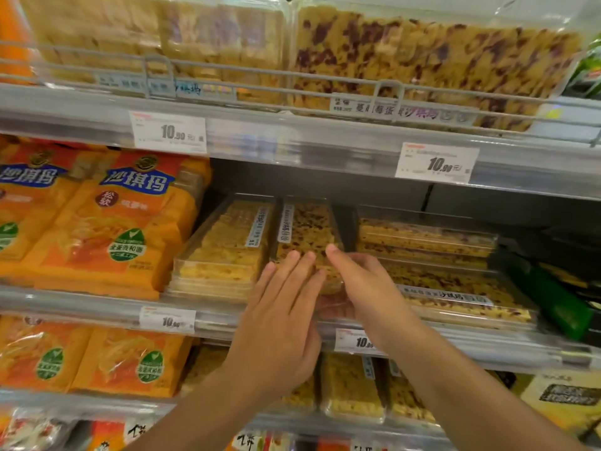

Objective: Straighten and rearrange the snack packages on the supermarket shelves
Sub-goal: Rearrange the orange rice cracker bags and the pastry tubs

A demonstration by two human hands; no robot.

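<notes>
Fingers (304,265) of both hands lie straight, touching the speckled snack box (305,229).

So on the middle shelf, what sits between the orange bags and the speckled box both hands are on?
One clear box of plain yellow snack bars, lying lengthwise, between the orange bags and the speckled box. The head view shows it.

Held box: clear plastic box of speckled yellow snack bars (305,236), lying lengthwise into the middle shelf, white label along its lid.
Left of grip: clear box of plain yellow bars (227,245), touching it, parallel.
Right of grip: stacked speckled boxes (448,265), turned crosswise, slightly apart.
</notes>
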